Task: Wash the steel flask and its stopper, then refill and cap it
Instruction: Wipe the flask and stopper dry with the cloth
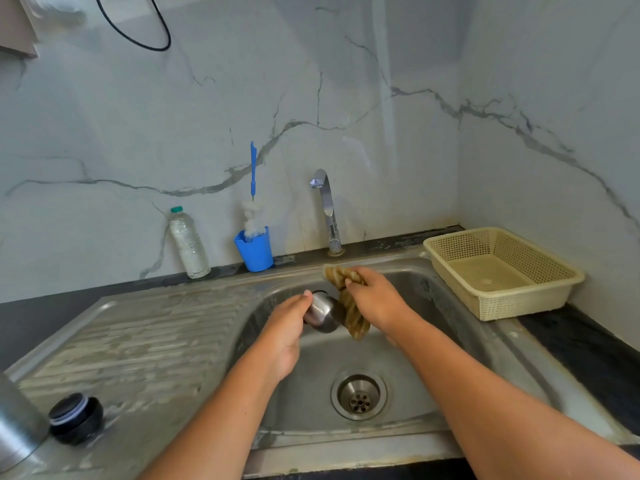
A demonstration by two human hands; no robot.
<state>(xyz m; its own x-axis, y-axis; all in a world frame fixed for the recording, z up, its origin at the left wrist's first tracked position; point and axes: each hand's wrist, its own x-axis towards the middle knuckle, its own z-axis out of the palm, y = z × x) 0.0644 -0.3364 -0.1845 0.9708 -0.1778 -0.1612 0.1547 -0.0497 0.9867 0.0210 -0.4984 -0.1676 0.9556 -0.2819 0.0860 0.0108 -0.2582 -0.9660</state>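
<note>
Over the sink basin [426, 344], my left hand [285, 330] grips a small steel cup-shaped piece [325, 313], tilted on its side. My right hand [375, 299] grips a wet brown cloth [353, 322] that hangs against the right side of that steel piece. The black stopper [74, 419] sits on the drainboard at the lower left. Beside it, part of the steel flask body [17, 424] shows at the frame's left edge.
The tap [327, 209] stands behind the basin with no water running. A blue cup [254, 252] holding a bottle brush [252, 174] and a plastic bottle [188, 244] stand at the back wall. A cream plastic basket [502, 271] sits right of the sink. The drain [359, 396] is open.
</note>
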